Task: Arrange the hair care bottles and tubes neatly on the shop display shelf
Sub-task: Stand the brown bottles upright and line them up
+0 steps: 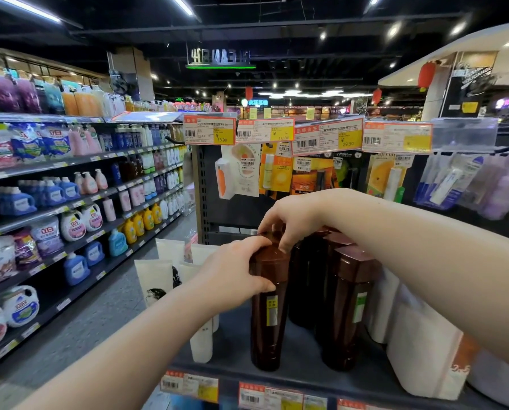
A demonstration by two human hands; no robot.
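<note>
1. Landmark: front btl, a tall dark-brown plastic bottle with a flat brown cap. It stands upright near the front edge of the shelf.
2. L hand wraps the front btl just under its cap, thumb across the near face.
3. R hand is just behind and above the front btl. Its fingertips curl down on the cap of the rear btl, prob. a pinch.
4. Handling, my guess: rigid and smooth-walled, so a bit slippery. It's tall and narrow, so tippy if pushed up high. If full it'd be fairly heavy. Best hold is round the body, or at the shoulder under the cap, w/ the base kept flat.
5. Containers: caps look closed, and the walls are too dark to show fill level.
6. More brown btls stand close to the right of the front btl.
7. White tubes stand to its left, cap-down, some leaning.
8. White packs sit further right.
</note>
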